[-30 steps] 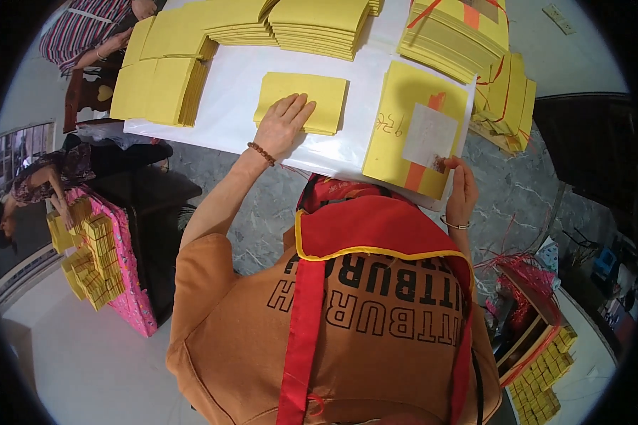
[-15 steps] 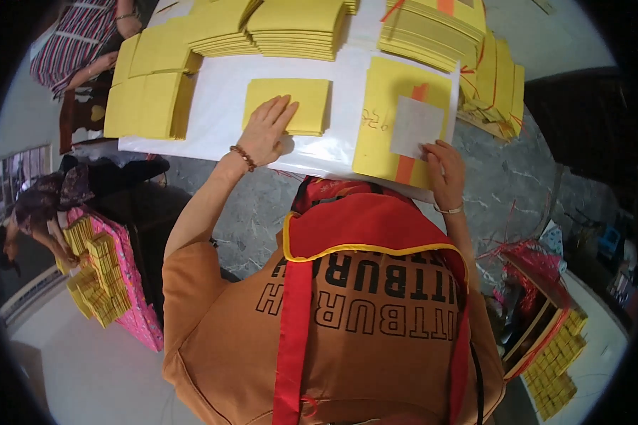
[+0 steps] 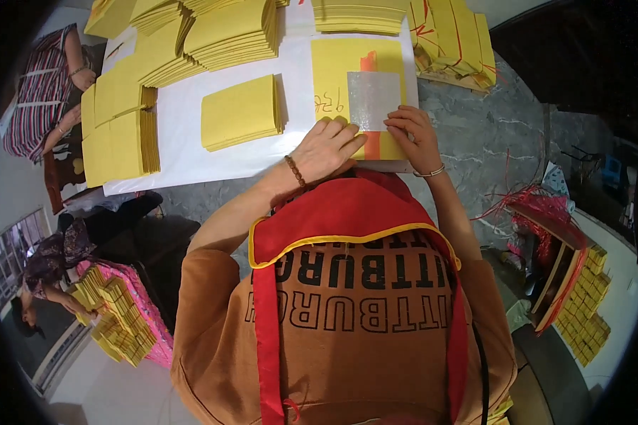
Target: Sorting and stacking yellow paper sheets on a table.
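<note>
White-covered table (image 3: 179, 134): extended ahead and to the left of both hands. Thick piles of yellow paper (image 3: 230, 39) stood ahead-left of the left hand; judged already gathered, with no cord seen around them. Yellow paper bundles bound with red cord (image 3: 457, 42) stood ahead-right of the right hand; judged tied and done.

Flat yellow rectangular slab (image 3: 329, 64): lay directly ahead of both hands, at the near table edge. Small oblong stack of yellow paper (image 3: 239, 112): lay left of the left hand, well apart from the slab, untouched and without visible binding; judged unfinished.

Left hand (image 3: 326, 149): fingers bent at the slab's near-left part; grip could not be told. Right hand (image 3: 412, 134): fingers curled, tips at the near-right corner of a translucent whitish rectangular sheet (image 3: 373, 92); pinch or mere touch undetermined. The sheet lay over an orange-red strip (image 3: 369, 62), placement judged nearly complete.
</note>
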`<state>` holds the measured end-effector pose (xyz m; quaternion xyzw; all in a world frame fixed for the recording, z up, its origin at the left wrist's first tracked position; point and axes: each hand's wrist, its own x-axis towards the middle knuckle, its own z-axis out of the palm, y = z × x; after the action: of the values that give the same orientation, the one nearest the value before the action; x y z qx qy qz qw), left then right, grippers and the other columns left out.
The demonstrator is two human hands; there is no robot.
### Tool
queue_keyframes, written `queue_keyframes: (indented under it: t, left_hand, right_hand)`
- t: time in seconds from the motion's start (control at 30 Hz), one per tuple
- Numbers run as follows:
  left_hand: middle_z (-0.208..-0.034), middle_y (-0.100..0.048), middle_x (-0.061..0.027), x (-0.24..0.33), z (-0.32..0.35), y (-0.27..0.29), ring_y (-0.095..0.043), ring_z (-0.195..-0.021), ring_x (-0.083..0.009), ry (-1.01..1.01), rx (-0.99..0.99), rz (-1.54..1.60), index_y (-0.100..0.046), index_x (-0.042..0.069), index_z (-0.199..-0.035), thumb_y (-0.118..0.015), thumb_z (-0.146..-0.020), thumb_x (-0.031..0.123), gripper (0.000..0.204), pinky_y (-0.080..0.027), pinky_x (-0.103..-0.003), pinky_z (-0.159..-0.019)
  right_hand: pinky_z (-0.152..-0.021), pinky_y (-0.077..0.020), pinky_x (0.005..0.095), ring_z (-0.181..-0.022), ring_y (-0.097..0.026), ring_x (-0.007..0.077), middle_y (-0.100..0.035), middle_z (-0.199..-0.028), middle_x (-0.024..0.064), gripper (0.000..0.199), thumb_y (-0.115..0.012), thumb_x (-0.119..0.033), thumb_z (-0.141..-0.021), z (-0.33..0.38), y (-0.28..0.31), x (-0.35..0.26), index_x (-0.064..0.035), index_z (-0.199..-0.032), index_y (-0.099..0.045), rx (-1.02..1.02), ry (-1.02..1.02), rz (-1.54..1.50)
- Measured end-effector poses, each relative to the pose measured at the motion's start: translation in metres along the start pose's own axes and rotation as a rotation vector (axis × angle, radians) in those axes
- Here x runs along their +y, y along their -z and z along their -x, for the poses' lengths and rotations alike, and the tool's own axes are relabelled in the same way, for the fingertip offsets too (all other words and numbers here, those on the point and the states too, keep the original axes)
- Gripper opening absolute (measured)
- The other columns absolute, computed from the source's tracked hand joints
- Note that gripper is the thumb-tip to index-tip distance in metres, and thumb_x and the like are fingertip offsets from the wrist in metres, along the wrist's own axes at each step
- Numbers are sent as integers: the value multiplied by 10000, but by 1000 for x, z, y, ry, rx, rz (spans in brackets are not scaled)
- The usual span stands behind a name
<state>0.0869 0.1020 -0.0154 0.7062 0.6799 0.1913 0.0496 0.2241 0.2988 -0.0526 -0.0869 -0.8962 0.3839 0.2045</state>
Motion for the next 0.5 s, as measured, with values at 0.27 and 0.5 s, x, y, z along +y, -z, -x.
queue_keyframes:
  t: [0.27, 0.5]
  left_hand:
    - [-806, -609, -97, -14, -8, 3, -575, -776, -261, 116, 43, 384, -629, 23, -891, -642, -781, 144, 164, -466, -327, -679]
    - [-684, -604, -91, -19, -15, 10, -563, -603, -168, 437, -26, 663, -641, 8, -836, -609, -822, 144, 140, -441, -289, -562]
  right_hand:
    - [-964, -338, 339, -1094, -484, 227, -625, -1028, 52, 256, -448, -176, -913, 4, 3, 13, -47, -888, -667, -23, -103, -328]
    - [-983, -320, 350, -1097, -480, 236, -634, -1010, 69, 364, -355, -207, -950, 2, 1, 12, -34, -868, -665, -1, -147, -391]
